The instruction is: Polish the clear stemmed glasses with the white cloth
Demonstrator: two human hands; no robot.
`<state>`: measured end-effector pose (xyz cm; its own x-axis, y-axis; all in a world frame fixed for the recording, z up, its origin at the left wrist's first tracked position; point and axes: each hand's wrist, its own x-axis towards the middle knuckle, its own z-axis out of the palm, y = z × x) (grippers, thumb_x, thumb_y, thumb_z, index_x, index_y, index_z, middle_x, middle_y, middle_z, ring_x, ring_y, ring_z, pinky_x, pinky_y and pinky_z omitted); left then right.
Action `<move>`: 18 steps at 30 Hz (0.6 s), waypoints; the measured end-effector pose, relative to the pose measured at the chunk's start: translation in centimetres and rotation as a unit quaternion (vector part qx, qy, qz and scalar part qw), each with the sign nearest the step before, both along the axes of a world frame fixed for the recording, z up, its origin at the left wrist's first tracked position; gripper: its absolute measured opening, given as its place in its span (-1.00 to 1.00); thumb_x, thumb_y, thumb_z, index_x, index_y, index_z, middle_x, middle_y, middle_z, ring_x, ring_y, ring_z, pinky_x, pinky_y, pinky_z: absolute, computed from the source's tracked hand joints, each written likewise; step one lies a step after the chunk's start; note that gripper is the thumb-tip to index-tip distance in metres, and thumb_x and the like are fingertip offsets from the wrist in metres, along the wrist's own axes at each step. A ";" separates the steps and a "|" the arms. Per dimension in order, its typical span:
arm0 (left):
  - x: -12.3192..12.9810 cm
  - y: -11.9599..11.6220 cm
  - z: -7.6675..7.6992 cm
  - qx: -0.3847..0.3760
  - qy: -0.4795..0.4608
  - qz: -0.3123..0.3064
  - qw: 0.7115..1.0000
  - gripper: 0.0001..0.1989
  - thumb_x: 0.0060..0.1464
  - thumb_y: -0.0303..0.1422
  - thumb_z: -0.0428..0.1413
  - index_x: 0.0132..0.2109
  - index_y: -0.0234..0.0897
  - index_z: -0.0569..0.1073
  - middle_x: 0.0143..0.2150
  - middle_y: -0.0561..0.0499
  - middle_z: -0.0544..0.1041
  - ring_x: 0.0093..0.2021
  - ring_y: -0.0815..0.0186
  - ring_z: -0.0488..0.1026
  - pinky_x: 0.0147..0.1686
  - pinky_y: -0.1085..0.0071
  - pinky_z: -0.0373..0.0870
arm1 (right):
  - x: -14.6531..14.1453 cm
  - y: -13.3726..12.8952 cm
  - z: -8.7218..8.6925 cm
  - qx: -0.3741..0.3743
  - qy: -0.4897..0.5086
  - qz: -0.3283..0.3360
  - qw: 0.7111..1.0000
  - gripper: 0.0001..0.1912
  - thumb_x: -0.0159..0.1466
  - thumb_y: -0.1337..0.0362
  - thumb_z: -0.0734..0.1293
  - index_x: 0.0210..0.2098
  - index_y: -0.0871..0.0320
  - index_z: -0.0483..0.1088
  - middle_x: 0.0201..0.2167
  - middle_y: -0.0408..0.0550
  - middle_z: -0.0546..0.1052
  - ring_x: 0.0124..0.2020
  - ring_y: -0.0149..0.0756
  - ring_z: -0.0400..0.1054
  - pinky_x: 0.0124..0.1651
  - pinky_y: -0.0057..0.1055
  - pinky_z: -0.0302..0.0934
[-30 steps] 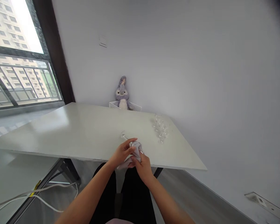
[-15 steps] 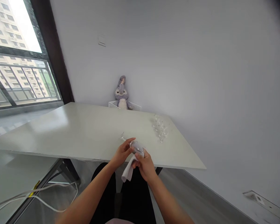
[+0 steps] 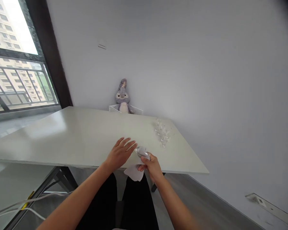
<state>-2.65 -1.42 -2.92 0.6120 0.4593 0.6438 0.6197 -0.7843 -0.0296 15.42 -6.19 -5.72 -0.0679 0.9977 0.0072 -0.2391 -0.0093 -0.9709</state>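
Observation:
My right hand (image 3: 151, 166) is closed on a clear wine glass (image 3: 141, 151) and a white cloth (image 3: 135, 173). The cloth hangs below the fingers at the table's front edge, and some of it seems to be inside the glass bowl. Left of the glass, my left hand (image 3: 120, 153) has its fingers stretched out and slightly spread, the fingertips close to the bowl. The stem and foot of the glass are hidden behind this hand. Whether the left palm or thumb touches the stem cannot be seen.
Several small clear glass-like pieces (image 3: 162, 132) lie in a cluster on the right of the white table (image 3: 86, 134). A grey plush rabbit (image 3: 123, 99) sits in a white basket (image 3: 137, 111) behind the table. White cables (image 3: 16, 206) run at the lower left.
My left hand has let its grip on the glass go and straightened its fingers, moving slightly left. The right hand keeps the glass and cloth; the cloth hangs more spread out.

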 end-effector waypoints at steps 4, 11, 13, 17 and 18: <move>0.2 0.8 0.3 -0.021 0.103 -0.006 0.994 -0.65 0.15 -0.43 -0.13 0.08 -0.24 0.26 -0.20 -0.10 0.47 -0.03 0.21 0.32 0.11 0.10 -0.02 | 0.2 0.0 0.6 -0.058 0.099 0.056 0.992 -0.64 0.02 0.09 0.39 -0.32 0.21 0.29 -0.71 -0.24 0.37 -0.75 -0.46 0.25 -0.69 -0.57 0.10; -1.1 1.5 0.4 -0.150 0.136 -0.016 0.979 -0.61 0.13 -0.21 -0.09 0.09 -0.20 0.25 -0.35 -0.04 0.50 -0.33 0.25 0.41 -0.23 0.33 0.20 | 1.6 -0.2 2.0 0.178 -0.308 0.132 0.925 -0.75 0.20 0.18 0.22 -0.16 0.11 0.35 -0.47 -0.13 0.52 -0.49 -0.35 0.40 -0.35 -0.41 0.24; -1.4 1.1 0.7 -0.204 0.117 -0.030 0.971 -0.61 0.11 -0.17 -0.07 0.07 -0.15 0.28 -0.34 -0.01 0.51 -0.35 0.27 0.41 -0.30 0.40 0.19 | 2.6 0.1 2.4 0.294 -0.452 0.140 0.830 -0.76 0.23 0.25 0.16 -0.13 0.05 0.36 -0.26 -0.10 0.52 -0.32 -0.34 0.40 -0.22 -0.42 0.20; -1.7 -0.1 0.9 -0.340 0.085 -0.048 0.935 -0.69 0.04 -0.13 -0.03 -0.16 -0.17 0.45 -0.50 0.06 0.46 -0.49 0.34 0.36 -0.47 0.49 0.12 | 4.5 0.9 2.9 0.414 -0.596 0.170 0.667 -0.64 0.28 0.38 0.06 -0.02 0.01 0.30 -0.11 -0.10 0.47 -0.21 -0.39 0.36 -0.24 -0.49 0.16; -1.8 -0.3 0.9 -0.385 0.074 -0.056 0.918 -0.71 0.03 -0.13 -0.02 -0.24 -0.20 0.47 -0.55 0.07 0.43 -0.53 0.36 0.34 -0.50 0.50 0.11 | 4.8 1.1 2.9 0.426 -0.609 0.172 0.647 -0.64 0.28 0.39 0.05 -0.02 0.01 0.30 -0.12 -0.09 0.47 -0.23 -0.40 0.36 -0.27 -0.50 0.16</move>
